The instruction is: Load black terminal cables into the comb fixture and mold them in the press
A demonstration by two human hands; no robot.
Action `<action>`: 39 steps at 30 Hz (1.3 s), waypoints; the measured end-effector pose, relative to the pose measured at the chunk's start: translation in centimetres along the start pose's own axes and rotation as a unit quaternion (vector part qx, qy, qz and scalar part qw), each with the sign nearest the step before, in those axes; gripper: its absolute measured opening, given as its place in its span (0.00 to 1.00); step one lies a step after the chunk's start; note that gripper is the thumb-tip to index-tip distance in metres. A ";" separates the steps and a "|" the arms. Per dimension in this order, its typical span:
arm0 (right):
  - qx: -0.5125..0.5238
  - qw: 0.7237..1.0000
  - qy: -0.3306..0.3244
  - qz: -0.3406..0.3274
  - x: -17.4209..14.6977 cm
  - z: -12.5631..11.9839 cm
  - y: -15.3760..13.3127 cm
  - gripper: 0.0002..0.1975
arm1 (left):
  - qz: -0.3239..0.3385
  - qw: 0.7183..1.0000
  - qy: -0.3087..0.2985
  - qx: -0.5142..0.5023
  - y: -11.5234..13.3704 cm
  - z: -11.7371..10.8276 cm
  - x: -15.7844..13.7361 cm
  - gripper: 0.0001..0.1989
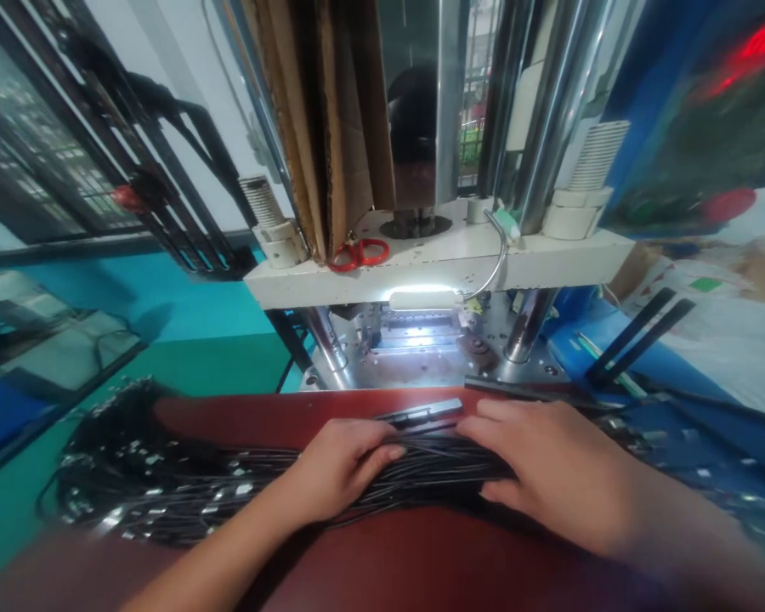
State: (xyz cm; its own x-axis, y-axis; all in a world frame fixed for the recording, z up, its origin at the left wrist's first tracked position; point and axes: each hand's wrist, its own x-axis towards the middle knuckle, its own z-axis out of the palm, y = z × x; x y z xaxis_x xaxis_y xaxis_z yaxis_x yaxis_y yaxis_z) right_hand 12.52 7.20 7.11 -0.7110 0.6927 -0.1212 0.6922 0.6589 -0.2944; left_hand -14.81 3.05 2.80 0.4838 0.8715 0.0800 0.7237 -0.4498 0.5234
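A thick bundle of thin black cables (446, 467) lies across the dark red surface in front of me. My left hand (341, 467) is closed at the bundle, thumb and fingers pinched on some of the black cables. My right hand (552, 463) reaches over the bundle from the right, fingers on the far side and thumb on the near side, with cables between them. Just beyond my fingertips, a silvery metal bar (430, 411) with notches lies at the bundle's far edge. Small shiny connector ends (242, 490) show among the cables at left.
Behind the surface stands a press with a white plate (331, 285), steel columns and a lit lamp (424, 300) over its metal bed (414, 361). Red-handled scissors (359, 253) rest on the plate beside cardboard (350, 127). More cables and a blue tray are at right.
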 end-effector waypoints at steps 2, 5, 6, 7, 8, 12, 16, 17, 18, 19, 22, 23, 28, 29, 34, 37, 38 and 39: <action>0.000 1.000 -0.009 -0.014 0.3 0.9 0.0 0.32 | 0.017 0.999 -0.010 0.025 0.3 0.2 0.2 0.14; 0.029 0.998 -0.003 -0.047 1.4 3.1 0.0 0.49 | 0.038 0.998 -0.021 0.040 0.7 -0.2 0.0 0.16; 0.038 0.998 0.001 -0.051 1.7 3.7 -0.2 0.49 | 0.039 0.998 -0.026 0.042 0.8 -0.5 -0.4 0.18; 0.045 0.998 0.000 -0.050 2.0 4.1 -0.3 0.45 | 0.037 0.998 -0.033 0.051 0.9 -0.8 -0.8 0.22; 0.050 0.998 -0.003 -0.045 2.1 4.2 -0.5 0.40 | 0.030 0.996 -0.044 0.067 0.8 -1.1 -1.4 0.29; 0.060 0.997 -0.032 -0.031 1.8 3.2 -0.7 0.22 | -0.017 0.985 -0.077 0.154 -0.1 -1.2 -3.2 0.38; 0.075 0.996 -0.053 -0.022 0.9 2.2 0.9 0.20 | 0.000 0.989 -0.064 0.132 0.2 0.3 -2.2 0.32; 0.076 0.995 -0.059 -0.010 0.7 2.0 1.5 0.22 | 0.011 0.991 -0.061 0.116 0.6 0.5 -1.7 0.33; 0.076 0.995 -0.064 0.002 0.5 1.9 2.1 0.25 | 0.020 0.993 -0.057 0.098 1.0 0.6 -1.0 0.36; 0.079 0.994 -0.069 0.009 0.4 1.7 2.6 0.28 | 0.025 0.995 -0.053 0.076 1.3 0.5 -0.4 0.38; 0.133 0.989 -0.061 -0.011 0.5 0.9 3.3 0.37 | 0.019 0.998 -0.058 0.000 2.1 -0.5 0.8 0.32; 0.160 0.986 -0.050 -0.025 0.6 0.7 3.1 0.37 | 0.015 0.998 -0.060 -0.020 2.1 -0.9 1.0 0.25; 0.212 0.973 0.035 -0.084 1.4 1.0 1.2 0.16 | -0.012 0.995 -0.044 -0.088 1.9 -1.4 1.2 0.10; 0.208 0.972 0.051 -0.098 1.5 1.3 0.9 0.13 | -0.027 0.993 -0.034 -0.109 1.8 -1.2 1.1 0.11; 0.171 0.977 0.072 -0.103 1.7 2.0 0.9 0.07 | -0.057 0.986 0.000 -0.159 1.6 -0.4 0.8 0.11; 0.154 0.981 0.060 -0.096 1.7 2.0 0.8 0.08 | -0.049 0.988 -0.014 -0.149 1.6 -0.6 0.6 0.10; 0.147 0.982 0.065 -0.096 1.7 2.0 0.7 0.08 | -0.047 0.989 -0.021 -0.141 1.6 -0.7 0.5 0.10; 0.138 0.983 0.077 -0.095 1.7 2.0 0.5 0.08 | -0.045 0.990 -0.026 -0.132 1.6 -0.7 0.5 0.10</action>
State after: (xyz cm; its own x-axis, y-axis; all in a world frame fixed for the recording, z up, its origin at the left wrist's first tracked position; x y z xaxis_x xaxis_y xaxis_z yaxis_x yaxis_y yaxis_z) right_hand 11.41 8.08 4.84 -0.7816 0.6157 0.1001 0.4738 0.6903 -0.5468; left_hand -13.77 2.87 4.30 0.4539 0.8909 -0.0172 0.6144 -0.2989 0.7302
